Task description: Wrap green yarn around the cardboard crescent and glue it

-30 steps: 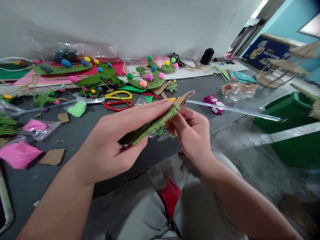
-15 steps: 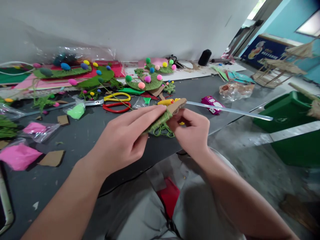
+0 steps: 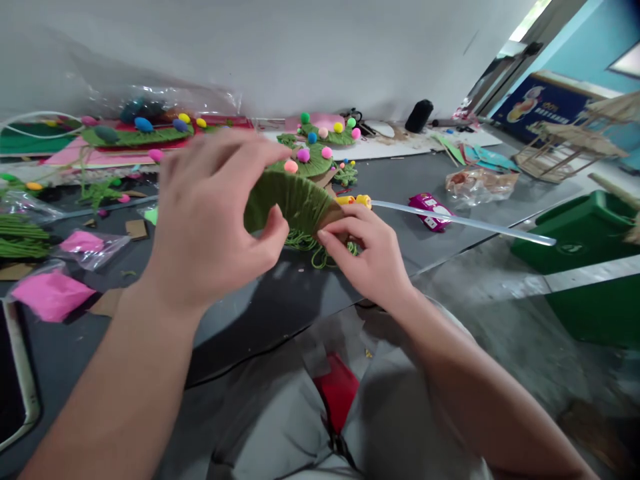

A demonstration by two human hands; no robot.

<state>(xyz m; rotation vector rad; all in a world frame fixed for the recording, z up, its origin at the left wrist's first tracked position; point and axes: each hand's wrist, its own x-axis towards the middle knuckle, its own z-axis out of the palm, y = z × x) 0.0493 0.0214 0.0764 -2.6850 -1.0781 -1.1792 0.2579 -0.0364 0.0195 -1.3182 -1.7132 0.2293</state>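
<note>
A curved cardboard piece wrapped in green yarn is held up over the table, with bare brown cardboard at its right end. My right hand pinches that bare end between thumb and fingers. My left hand, slightly blurred, is raised in front of the piece's left part, its thumb and fingers spread apart in a C shape. Whether its fingertips touch the piece's far side is hidden. Loose green yarn lies in loops on the table below and behind the piece.
Yarn-wrapped shapes with colourful pompoms lie at the back. A clear glue stick extends rightward, near a purple packet. Pink clay in plastic lies left. A green bin stands beyond the table edge at right.
My left hand has come off the yarn-wrapped piece, rising and opening. The piece has turned so its green wrapped face shows. My right hand still grips its end. The view has shifted slightly.
</note>
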